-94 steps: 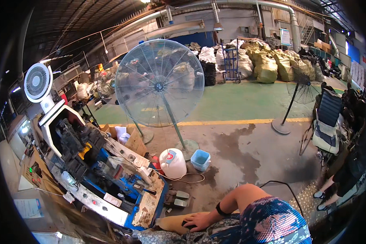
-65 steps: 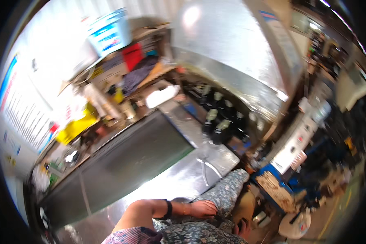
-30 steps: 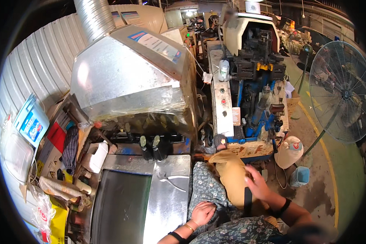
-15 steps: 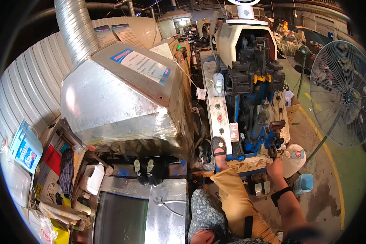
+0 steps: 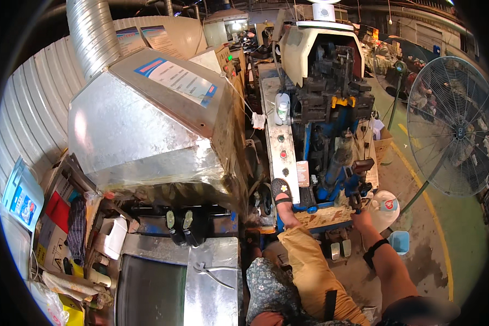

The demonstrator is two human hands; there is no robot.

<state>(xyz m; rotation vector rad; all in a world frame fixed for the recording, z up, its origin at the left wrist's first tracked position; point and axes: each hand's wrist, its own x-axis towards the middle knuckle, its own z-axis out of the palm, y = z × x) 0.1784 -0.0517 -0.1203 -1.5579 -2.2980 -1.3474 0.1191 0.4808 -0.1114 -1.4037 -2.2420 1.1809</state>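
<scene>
At the front of the blue and black machine (image 5: 339, 141), my right hand (image 5: 362, 220) is closed around a dark upright lever (image 5: 355, 203). A black band (image 5: 376, 247) circles my right forearm. At the lower edge shows a patch of skin that may belong to my left hand (image 5: 269, 319); its fingers are hidden. Floral fabric (image 5: 271, 288) lies just above it. My left foot, in a dark sandal with a flower (image 5: 281, 190), rests on the machine's front, below a red button (image 5: 283, 155). My leg is in tan trousers (image 5: 309, 266).
Left stands a metal hood (image 5: 141, 130) over a dark belt (image 5: 149, 288). Two black shoe-like pieces (image 5: 187, 228) and pliers (image 5: 214, 271) lie near it. On the right are a large fan (image 5: 456, 127), a white jug (image 5: 384, 212), a blue bin (image 5: 399, 242) and floor pedals (image 5: 340, 249).
The whole view has shifted slightly, so most things sit a little further left. My right hand stays on the lever, and my foot stays on the machine.
</scene>
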